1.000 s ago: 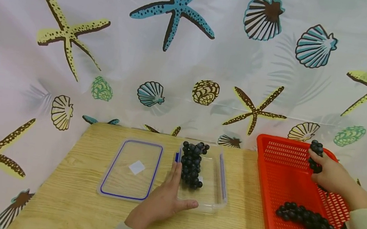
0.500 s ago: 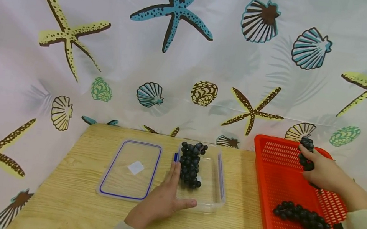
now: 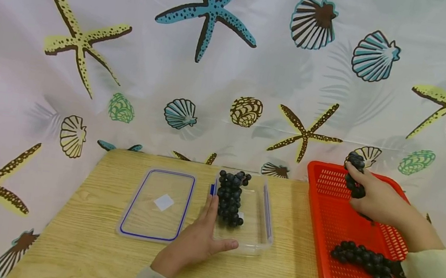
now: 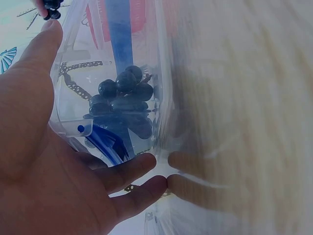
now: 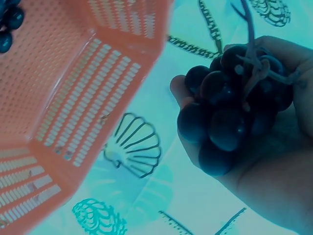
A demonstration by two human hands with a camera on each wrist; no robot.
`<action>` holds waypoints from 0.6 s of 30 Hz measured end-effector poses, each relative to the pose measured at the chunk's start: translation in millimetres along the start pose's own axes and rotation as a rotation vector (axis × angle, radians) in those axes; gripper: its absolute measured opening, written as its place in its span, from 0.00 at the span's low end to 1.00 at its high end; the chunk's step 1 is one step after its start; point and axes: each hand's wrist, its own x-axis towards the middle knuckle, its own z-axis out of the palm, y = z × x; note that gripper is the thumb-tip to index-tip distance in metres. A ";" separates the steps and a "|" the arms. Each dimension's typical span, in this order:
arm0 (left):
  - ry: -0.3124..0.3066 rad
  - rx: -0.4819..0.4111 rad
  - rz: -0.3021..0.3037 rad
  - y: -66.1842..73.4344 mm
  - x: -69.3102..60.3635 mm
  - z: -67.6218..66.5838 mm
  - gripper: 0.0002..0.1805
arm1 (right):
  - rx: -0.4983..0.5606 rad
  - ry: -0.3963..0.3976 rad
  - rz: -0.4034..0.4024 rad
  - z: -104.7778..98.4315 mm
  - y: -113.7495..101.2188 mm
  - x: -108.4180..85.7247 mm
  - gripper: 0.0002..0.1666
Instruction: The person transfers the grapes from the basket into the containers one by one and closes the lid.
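Note:
My right hand point(image 3: 381, 202) holds a bunch of dark grapes point(image 3: 354, 175) above the far part of the red basket point(image 3: 316, 236); the right wrist view shows the fingers curled round the bunch point(image 5: 227, 122). Another grape bunch point(image 3: 367, 261) lies in the basket's near part. A clear container point(image 3: 252, 237) stands mid-table with a bunch point(image 3: 230, 198) along its left side. My left hand point(image 3: 192, 243) rests against the container's left and near sides, fingers straight and thumb spread. In the left wrist view its fingers point(image 4: 134, 176) lie beside the container wall.
A clear lid point(image 3: 138, 221) with a blue seal lies flat on the wooden table point(image 3: 79, 233), left of the container. Behind the table hangs a white cloth point(image 3: 146, 77) printed with starfish and shells.
My right hand has moved left and slightly up with its grape bunch, over the basket's far side. My left hand has kept its place at the container.

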 end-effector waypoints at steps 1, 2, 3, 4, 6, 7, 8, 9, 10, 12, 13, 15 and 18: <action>0.001 -0.001 0.001 0.0 -0.1 -0.2 0.68 | 0.008 0.000 0.000 0.3 -3.2 -0.2 0.55; 0.001 -0.001 -0.001 0.0 -0.2 -0.3 0.68 | 0.010 0.004 -0.001 0.8 -6.5 -0.2 0.55; 0.001 -0.001 -0.003 0.3 -0.4 -0.7 0.67 | 0.014 0.007 -0.005 1.4 -9.6 0.0 0.55; 0.002 -0.002 -0.003 0.5 -0.4 -0.5 0.67 | 0.014 0.010 -0.008 2.1 -12.3 0.3 0.55; 0.001 -0.001 -0.004 0.9 -0.6 -0.1 0.67 | 0.011 0.022 -0.023 3.9 -17.2 1.2 0.54; 0.001 -0.002 -0.004 1.4 -0.8 -0.4 0.68 | 0.014 0.028 -0.027 4.8 -19.7 1.7 0.54; 0.002 0.000 -0.006 1.5 -0.7 -0.2 0.68 | 0.014 0.035 -0.033 5.8 -21.9 2.4 0.54; 0.003 0.001 -0.005 1.7 -0.7 -0.1 0.68 | 0.019 0.040 -0.036 6.7 -24.2 3.1 0.54; 0.003 0.002 -0.006 1.8 -0.6 0.0 0.68 | 0.024 0.045 -0.037 7.7 -26.5 3.9 0.54; 0.006 0.007 -0.002 2.0 -0.8 0.3 0.68 | 0.034 0.054 -0.040 9.5 -31.1 5.5 0.54; 0.008 0.007 0.000 1.9 -1.1 0.0 0.68 | 0.040 0.057 -0.038 10.7 -33.8 6.7 0.54; 0.009 0.011 0.000 1.7 -1.5 0.0 0.68 | 0.048 0.062 -0.043 13.4 -39.2 9.1 0.54; 0.007 0.009 0.001 1.8 -2.0 -0.5 0.68 | 0.058 0.063 -0.052 17.5 -47.5 12.1 0.54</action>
